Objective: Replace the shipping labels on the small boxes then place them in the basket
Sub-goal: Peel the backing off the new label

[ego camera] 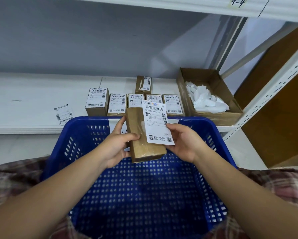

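Single head-worn view, wide-angle, faces forward and down; blue basket [93,119] near, fills lower frame; shelf [32,104] far, beyond basket's far rim.

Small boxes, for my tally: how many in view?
7: a row of five boxes, one behind, one held by left hand and right hand. More may be hidden.

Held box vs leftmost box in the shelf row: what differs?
The held box is tilted above the basket, in the grip of the left hand; the leftmost shelf box stands on the shelf, untouched.
The held box's face is mostly bare brown, its label overhanging the right edge, pinched by the right hand; the shelf box's label lies flat across its face.
Shared: both are small brown cardboard boxes with a white barcode label.
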Demonstrator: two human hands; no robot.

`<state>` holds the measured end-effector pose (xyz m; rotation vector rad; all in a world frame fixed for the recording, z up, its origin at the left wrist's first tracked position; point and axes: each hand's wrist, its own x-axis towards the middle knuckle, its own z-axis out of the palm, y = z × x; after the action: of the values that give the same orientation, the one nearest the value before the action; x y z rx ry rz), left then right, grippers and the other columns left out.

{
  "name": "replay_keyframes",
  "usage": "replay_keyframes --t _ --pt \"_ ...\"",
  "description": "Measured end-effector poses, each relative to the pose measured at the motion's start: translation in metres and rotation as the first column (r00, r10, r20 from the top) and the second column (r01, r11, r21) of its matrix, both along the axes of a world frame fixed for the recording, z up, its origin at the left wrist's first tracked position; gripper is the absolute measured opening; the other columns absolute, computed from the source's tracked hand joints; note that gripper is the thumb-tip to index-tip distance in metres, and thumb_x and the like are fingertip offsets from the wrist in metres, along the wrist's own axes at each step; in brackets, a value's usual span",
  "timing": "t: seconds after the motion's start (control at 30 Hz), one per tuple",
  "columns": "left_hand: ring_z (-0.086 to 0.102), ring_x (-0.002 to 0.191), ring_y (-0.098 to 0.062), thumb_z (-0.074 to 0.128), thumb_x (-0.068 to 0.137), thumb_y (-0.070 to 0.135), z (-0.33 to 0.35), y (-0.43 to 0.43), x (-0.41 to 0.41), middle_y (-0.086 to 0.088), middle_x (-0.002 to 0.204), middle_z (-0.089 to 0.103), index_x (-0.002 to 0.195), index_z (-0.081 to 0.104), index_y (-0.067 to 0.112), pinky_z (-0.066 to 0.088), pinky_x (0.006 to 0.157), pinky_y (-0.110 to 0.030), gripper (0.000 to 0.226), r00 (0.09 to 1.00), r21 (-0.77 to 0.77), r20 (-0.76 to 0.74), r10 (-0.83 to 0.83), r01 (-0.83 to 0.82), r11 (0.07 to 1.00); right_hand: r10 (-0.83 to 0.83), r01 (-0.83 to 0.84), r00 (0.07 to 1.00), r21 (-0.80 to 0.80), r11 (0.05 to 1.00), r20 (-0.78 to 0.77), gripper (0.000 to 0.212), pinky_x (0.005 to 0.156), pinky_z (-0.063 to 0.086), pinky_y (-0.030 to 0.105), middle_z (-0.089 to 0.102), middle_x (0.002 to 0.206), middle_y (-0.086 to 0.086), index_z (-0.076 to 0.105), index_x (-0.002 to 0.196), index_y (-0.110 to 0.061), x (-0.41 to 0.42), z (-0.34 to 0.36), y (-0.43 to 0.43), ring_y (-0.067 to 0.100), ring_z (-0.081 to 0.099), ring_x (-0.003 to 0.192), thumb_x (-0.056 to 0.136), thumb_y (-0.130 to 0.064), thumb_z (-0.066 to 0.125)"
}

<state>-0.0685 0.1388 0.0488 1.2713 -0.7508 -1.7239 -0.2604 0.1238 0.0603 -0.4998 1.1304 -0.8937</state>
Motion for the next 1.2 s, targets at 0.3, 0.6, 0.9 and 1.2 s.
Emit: replay_keyframes --t 0.3,0.6,0.9,1.2 --pt "0.06 0.108 -0.025 0.051 0.096 0.026 -0.013 -0.005 0.0 -0.001 0.116 0.066 0.13 0.04 0.051 0.052 0.074 -0.044 0.042 0.997 -0.005 0.028 0.068 -0.068 0.998 0.013 -0.02 0.994 -0.062 0.998 -0.105 0.02 0.083 0.053 0.033 0.074 0.1 0.009 0.069 0.106 -0.005 0.005 -0.009 0.003 0.021 0.067 0.092 0.097 -0.011 0.053" --pt "0.059 0.11 -0.024 0.052 0.096 0.024 -0.017 -0.004 0.0 0.002 0.114 0.069 0.12 0.045 0.054 0.053 0.081 -0.049 0.039 0.998 -0.016 0.027 0.059 -0.058 0.998 0.079 -0.108 0.979 -0.15 0.983 -0.186 0.02 0.074 0.056 0.026 0.076 0.1 0.01 0.071 0.101 0.0 0.007 -0.011 0.008 0.017 0.072 0.088 0.097 -0.008 0.053" --pt "0.059 0.109 -0.025 0.05 0.097 0.022 -0.017 -0.001 0.002 0.002 0.111 0.07 0.117 0.046 0.054 0.052 0.083 -0.049 0.038 0.999 -0.032 0.034 0.043 -0.042 0.999 0.095 -0.125 0.98 -0.171 0.977 -0.177 0.02 0.081 0.055 0.027 0.075 0.101 0.012 0.072 0.099 0.003 0.006 -0.014 0.013 0.019 0.072 0.091 0.096 -0.007 0.055" --pt "0.061 0.104 -0.022 0.046 0.1 0.022 -0.021 -0.002 -0.001 0.0 0.113 0.069 0.126 0.041 0.05 0.054 0.068 -0.043 0.039 0.992 0.003 0.023 0.123 -0.123 0.992 0.109 -0.141 0.98 -0.199 0.97 -0.164 0.021 0.086 0.053 0.033 0.074 0.105 0.014 0.071 0.1 0.004 0.005 -0.01 0.014 0.021 0.069 0.094 0.096 -0.01 0.055"
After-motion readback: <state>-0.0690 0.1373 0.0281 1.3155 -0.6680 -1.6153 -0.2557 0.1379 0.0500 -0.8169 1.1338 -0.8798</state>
